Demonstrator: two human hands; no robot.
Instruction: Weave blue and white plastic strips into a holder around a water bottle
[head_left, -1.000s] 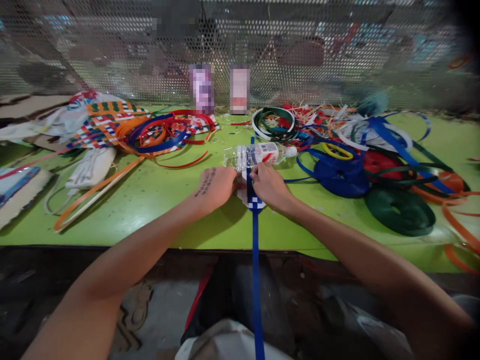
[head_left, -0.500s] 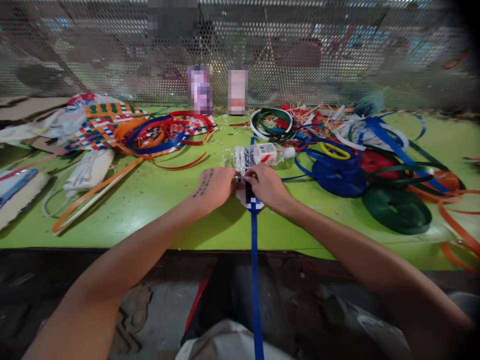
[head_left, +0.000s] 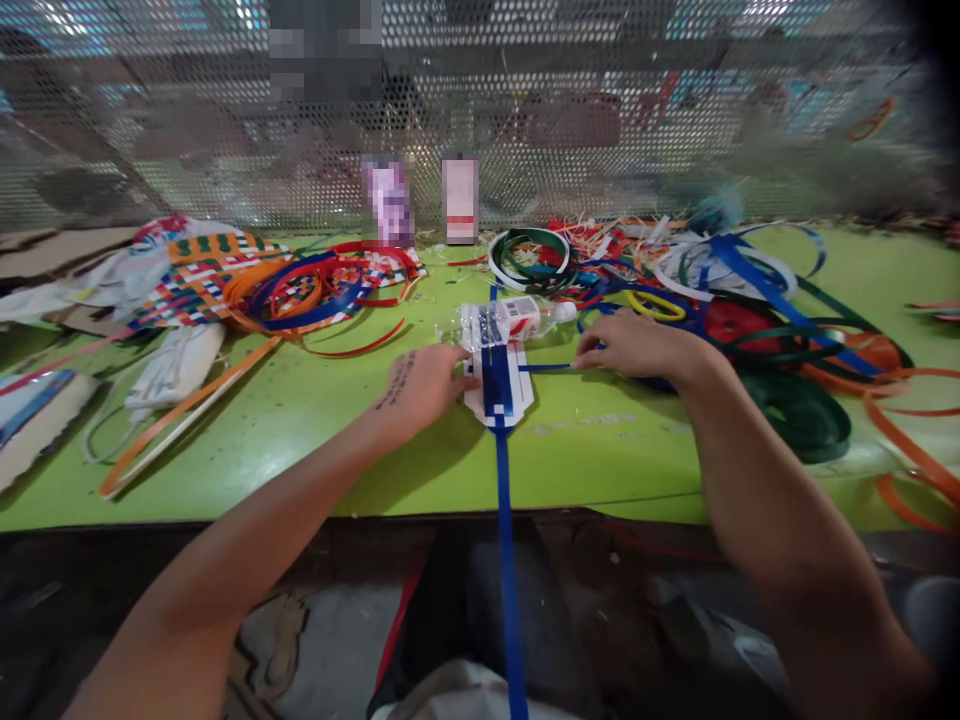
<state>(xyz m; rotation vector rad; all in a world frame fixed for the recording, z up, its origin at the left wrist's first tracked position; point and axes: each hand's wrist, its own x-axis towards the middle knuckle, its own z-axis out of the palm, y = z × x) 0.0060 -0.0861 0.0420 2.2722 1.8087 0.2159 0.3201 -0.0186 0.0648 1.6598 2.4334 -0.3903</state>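
Observation:
A small blue-and-white woven piece (head_left: 498, 385) with a pointed lower end lies at the middle of the table. My left hand (head_left: 435, 382) grips its left edge, the thumb pressed near the weave. My right hand (head_left: 634, 345) is off to the right, thumb and fingers pinched on a thin blue strip (head_left: 546, 368) stretched from the weave's right side. Across the upper end of the piece lies a clear plastic bottle (head_left: 517, 322) on its side, cap to the right. A long blue strap (head_left: 506, 520) runs from the weave's tip over the table edge towards me.
Coils of blue, red and dark green strap (head_left: 799, 415) crowd the right side. At left are a multicoloured woven sheet (head_left: 199, 270), orange strap loops (head_left: 244, 290) and a white power strip (head_left: 176, 365). Two phone-shaped things (head_left: 460, 200) lean on a perforated metal screen (head_left: 562, 130).
My right hand has moved right, away from the weave, drawing the thin blue strip out sideways. My left hand stays at the left edge. The view has shifted slightly.

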